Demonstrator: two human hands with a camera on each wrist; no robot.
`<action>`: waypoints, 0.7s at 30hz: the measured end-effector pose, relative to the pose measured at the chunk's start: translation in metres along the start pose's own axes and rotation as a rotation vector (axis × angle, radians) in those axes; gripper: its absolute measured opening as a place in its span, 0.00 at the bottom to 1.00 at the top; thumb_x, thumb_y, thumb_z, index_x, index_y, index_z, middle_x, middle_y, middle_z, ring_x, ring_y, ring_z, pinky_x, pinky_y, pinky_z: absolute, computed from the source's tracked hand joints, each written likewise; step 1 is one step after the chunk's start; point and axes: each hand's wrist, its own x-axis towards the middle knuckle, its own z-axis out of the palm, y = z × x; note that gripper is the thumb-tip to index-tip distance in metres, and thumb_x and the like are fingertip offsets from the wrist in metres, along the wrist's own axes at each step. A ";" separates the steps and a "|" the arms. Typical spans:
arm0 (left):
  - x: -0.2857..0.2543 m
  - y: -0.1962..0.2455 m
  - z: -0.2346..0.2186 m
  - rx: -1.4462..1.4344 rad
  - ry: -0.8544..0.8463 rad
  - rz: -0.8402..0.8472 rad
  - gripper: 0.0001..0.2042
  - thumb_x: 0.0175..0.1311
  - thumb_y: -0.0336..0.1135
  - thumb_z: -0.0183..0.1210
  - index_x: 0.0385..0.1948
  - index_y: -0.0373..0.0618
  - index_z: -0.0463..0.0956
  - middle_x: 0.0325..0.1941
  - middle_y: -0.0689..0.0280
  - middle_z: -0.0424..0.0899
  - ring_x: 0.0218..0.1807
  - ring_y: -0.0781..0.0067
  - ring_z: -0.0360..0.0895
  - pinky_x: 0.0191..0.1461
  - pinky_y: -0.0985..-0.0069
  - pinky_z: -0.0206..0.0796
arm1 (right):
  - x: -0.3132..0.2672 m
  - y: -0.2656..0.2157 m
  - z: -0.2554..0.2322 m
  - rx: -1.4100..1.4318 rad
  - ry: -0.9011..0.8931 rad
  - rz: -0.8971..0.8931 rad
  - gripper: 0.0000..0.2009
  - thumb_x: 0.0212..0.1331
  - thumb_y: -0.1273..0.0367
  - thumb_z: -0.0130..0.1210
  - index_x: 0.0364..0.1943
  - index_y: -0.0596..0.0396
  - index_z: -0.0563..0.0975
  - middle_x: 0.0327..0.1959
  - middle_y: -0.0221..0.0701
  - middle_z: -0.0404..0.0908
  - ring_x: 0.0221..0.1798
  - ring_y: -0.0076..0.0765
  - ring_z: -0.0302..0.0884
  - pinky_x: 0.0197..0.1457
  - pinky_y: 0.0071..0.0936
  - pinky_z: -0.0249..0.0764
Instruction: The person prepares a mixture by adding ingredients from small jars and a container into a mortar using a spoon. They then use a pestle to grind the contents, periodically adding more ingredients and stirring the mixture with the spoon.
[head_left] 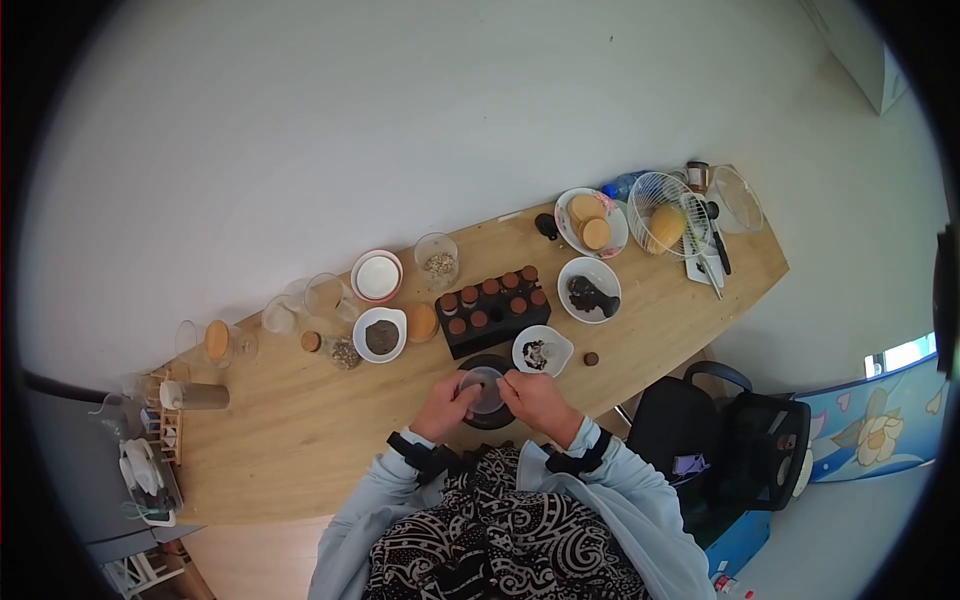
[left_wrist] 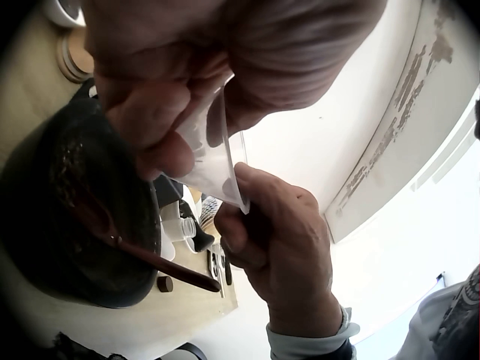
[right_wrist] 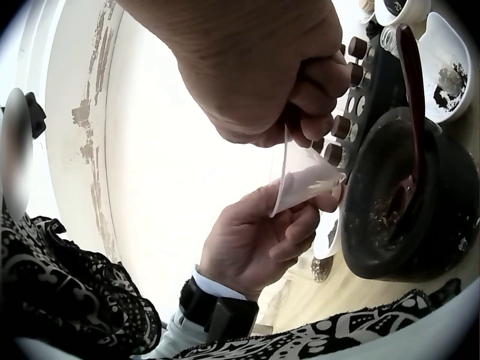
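Observation:
A translucent plastic funnel (head_left: 484, 392) is held between both hands over a black mortar (head_left: 488, 422). My left hand (head_left: 440, 410) has its fingers curled round the funnel's cone, seen close up in the left wrist view. At the wide rim, my right hand (head_left: 543, 400) pinches the funnel's edge between thumb and fingers; the funnel (right_wrist: 306, 174) lies tilted in the right wrist view. Inside the mortar (right_wrist: 416, 251) are dark reddish bits and a dark red spoon (right_wrist: 411, 97), its handle leaning out past the rim.
Behind the mortar stands a black rack (head_left: 492, 310) of brown-capped tubes. A white spouted bowl (head_left: 563, 352) with dark crumbs and a small brown cap (head_left: 591, 359) are to the right. Farther off are a bowl of powder (head_left: 393, 353), a wire basket (head_left: 650, 190) and an office chair (head_left: 690, 430).

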 end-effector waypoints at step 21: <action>-0.001 -0.040 -0.034 -0.404 0.391 -0.102 0.10 0.61 0.29 0.49 0.42 0.41 0.77 0.24 0.68 0.79 0.18 0.83 0.68 0.19 0.86 0.57 | -0.021 0.031 0.005 -0.164 -0.215 0.434 0.18 0.54 0.58 0.62 0.28 0.62 0.74 0.21 0.46 0.78 0.28 0.59 0.77 0.32 0.48 0.72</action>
